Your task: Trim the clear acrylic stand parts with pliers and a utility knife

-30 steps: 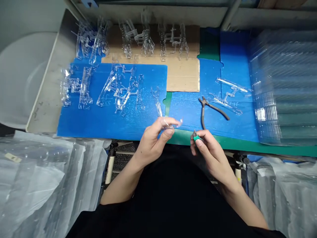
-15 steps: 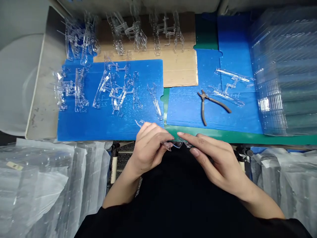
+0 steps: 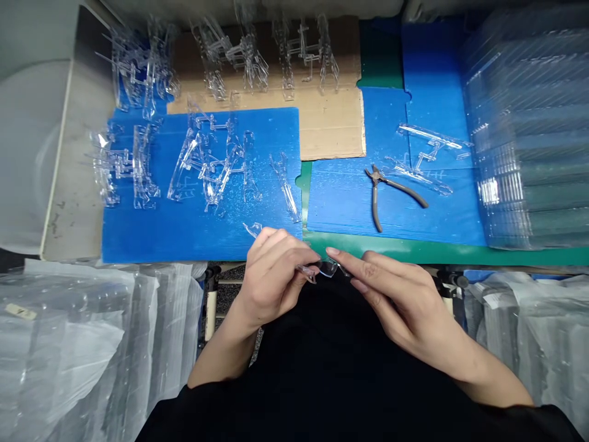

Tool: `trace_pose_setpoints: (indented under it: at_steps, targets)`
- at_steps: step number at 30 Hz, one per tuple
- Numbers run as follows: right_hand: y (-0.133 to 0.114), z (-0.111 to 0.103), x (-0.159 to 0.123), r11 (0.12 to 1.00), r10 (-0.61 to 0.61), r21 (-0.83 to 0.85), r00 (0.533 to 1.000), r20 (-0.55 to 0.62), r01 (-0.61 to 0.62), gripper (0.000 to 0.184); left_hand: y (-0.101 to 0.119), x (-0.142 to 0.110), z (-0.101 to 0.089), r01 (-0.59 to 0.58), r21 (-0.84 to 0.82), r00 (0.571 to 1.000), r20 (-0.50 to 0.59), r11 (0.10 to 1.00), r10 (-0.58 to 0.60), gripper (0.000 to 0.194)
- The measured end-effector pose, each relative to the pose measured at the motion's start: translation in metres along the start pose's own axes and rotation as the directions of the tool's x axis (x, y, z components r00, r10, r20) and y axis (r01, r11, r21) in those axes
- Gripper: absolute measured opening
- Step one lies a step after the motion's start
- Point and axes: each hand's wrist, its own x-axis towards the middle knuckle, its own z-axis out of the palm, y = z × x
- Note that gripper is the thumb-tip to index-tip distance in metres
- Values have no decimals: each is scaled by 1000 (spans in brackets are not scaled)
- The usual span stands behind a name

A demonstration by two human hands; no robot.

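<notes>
Lying on blue corrugated board [image 3: 184, 245], clear plastic runners [image 3: 142, 166]; left hand [image 3: 271, 276] curled closed, gripping one end of small clear plastic piece [image 3: 324, 268]; right hand [image 3: 396, 294] pinching other end, both steadying piece off board, above black top [image 3: 322, 368]; side cutters [image 3: 375, 205] lying out of hand on blue sheet [image 3: 345, 209]; stacked clear trays [image 3: 524, 135] far right

I'm watching through a single camera worn on the person's head, pitched forward and down, close above the left hand [image 3: 271, 276] and right hand [image 3: 396, 294]. From here the black shirt [image 3: 299, 374] fills six o'clock, the blue board [image 3: 138, 239] lies toward nine, and the cardboard [image 3: 331, 129] sits near twelve.
</notes>
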Motion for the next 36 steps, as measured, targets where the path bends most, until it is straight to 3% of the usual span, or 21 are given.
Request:
trace_pose_setpoints:
  at_steps: [10,13,15,18,22,26,30,36]
  targets:
    - [0,-7,-2,998,34,-53,998,48,-32,46,3,-2,-1,19,-40,998,62,999,-17,7]
    - [4,-9,1,998,40,-49,998,41,-38,43,5,-3,-1,95,-176,986,151,980,-68,8]
    - [7,-10,2,996,77,-44,997,-10,-77,42,7,-4,0,215,-352,965,217,911,-144,11]
    - [11,-6,2,990,131,-49,989,-67,-134,35,8,-7,2,368,-572,926,294,734,-235,18]
    - [8,0,1,999,41,-19,998,-40,-42,23,8,-11,5,426,-654,903,351,625,-248,23]
    - [-2,3,0,992,-83,-100,997,-8,82,38,7,-11,6,420,-672,904,364,610,-223,22]
    - [-7,2,-4,964,-135,-233,991,-5,130,45,6,-10,6,403,-665,911,354,629,-211,25]
    - [-2,3,-8,988,-99,-117,995,26,101,54,6,-9,5,396,-643,910,370,655,-188,28]
